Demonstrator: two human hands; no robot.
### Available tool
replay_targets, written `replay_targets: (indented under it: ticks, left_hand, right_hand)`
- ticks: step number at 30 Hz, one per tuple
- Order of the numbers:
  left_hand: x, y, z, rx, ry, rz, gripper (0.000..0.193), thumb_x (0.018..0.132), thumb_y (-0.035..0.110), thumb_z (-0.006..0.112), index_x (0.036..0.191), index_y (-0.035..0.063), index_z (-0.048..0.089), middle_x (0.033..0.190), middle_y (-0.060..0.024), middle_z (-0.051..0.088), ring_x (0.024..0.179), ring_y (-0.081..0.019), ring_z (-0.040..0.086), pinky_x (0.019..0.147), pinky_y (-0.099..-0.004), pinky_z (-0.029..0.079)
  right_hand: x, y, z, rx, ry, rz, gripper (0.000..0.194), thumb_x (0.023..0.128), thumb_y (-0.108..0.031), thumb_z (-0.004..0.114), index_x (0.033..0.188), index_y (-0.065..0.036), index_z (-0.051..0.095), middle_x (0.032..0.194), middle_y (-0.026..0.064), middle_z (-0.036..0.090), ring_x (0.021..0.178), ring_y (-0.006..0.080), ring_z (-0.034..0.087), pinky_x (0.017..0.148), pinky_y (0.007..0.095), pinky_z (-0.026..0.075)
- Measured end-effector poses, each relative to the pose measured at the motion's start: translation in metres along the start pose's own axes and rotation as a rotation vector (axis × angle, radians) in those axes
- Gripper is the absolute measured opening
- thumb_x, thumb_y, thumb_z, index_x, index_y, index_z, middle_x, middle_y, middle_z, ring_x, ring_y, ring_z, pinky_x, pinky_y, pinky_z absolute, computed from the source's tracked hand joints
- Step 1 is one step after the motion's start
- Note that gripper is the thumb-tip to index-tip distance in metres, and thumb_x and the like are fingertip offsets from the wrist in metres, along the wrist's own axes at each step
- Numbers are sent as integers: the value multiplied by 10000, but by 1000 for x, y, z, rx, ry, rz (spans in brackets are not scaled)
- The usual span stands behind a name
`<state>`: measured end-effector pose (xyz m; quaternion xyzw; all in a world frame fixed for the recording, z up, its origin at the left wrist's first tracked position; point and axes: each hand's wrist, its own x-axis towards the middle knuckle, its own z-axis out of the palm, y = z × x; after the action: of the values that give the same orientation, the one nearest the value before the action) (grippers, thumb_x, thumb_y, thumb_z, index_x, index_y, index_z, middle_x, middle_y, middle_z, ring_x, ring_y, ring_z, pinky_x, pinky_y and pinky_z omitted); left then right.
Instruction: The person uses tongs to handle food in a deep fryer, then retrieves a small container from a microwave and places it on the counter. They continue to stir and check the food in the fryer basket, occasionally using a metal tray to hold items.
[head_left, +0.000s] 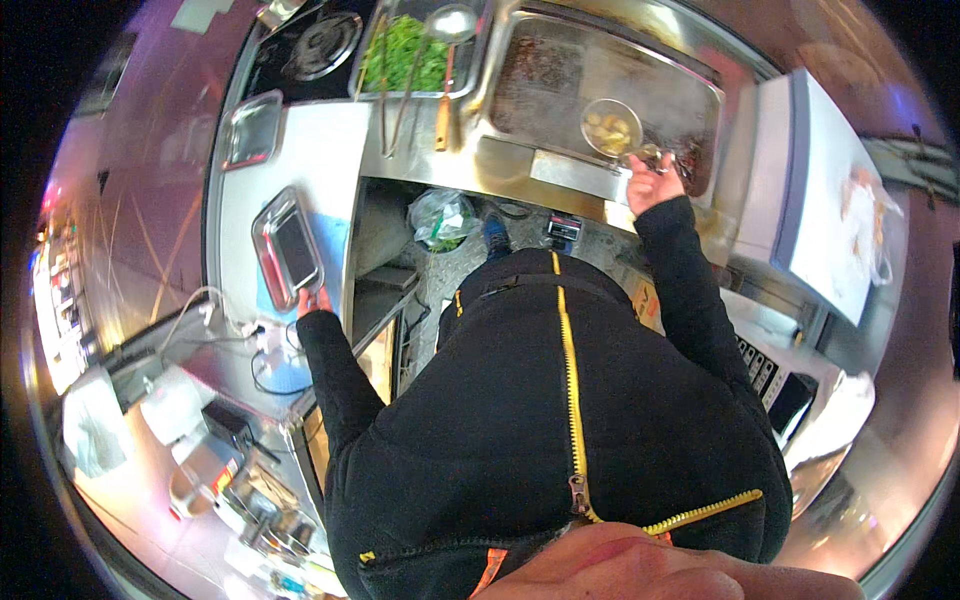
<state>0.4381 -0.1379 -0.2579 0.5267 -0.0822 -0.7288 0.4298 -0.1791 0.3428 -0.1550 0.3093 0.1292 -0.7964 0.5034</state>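
Note:
My left hand (313, 300) grips the near end of a small rectangular metal tray (264, 251) over the white counter at the left. The inside of the tray is shiny and reflects its surroundings. My right hand (654, 186) reaches over the front edge of a large steaming metal pan (540, 112) with a dark, browned surface. In it is a round scoop or ladle (587, 111) filled with yellowish pieces of food (609, 131). Its handle end, by my fingers, is partly hidden. Whether the scoop touches the pan's bottom, I cannot tell.
Chopped greens (409, 56) fill a metal container left of the pan, with a wooden-handled ladle (441, 127) and tongs (395, 124) across it. A second metal tray (253, 131) stands on the counter. A bagged bin (444, 217) is on the floor. Cables (262, 367) trail at the left.

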Motion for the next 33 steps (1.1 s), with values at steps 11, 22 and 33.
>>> replay_targets:
  ticks: [11,22,33]
  left_hand:
    - [-133,-9,127,218,-49,422,283,848,12,674,1093,23,533,1100,-142,625,984,-279,630,832,-397,572]
    - [-232,-99,234,454,-456,120,227,910,142,641,1121,98,571,1065,-82,649,907,-216,657,743,-373,588]
    - [-229,-161,265,742,-697,72,224,943,157,593,1153,97,542,1056,-74,643,916,-199,651,761,-369,556]
  right_hand:
    - [37,14,21,104,-101,151,349,818,-295,641,904,23,526,742,73,576,565,159,522,512,261,457]
    - [-39,60,53,-98,119,-74,172,880,-169,571,861,-17,494,688,6,492,494,58,388,451,196,352]
    - [-88,93,34,-259,124,-88,196,872,-196,598,944,-29,526,713,-3,516,512,58,379,490,211,368]
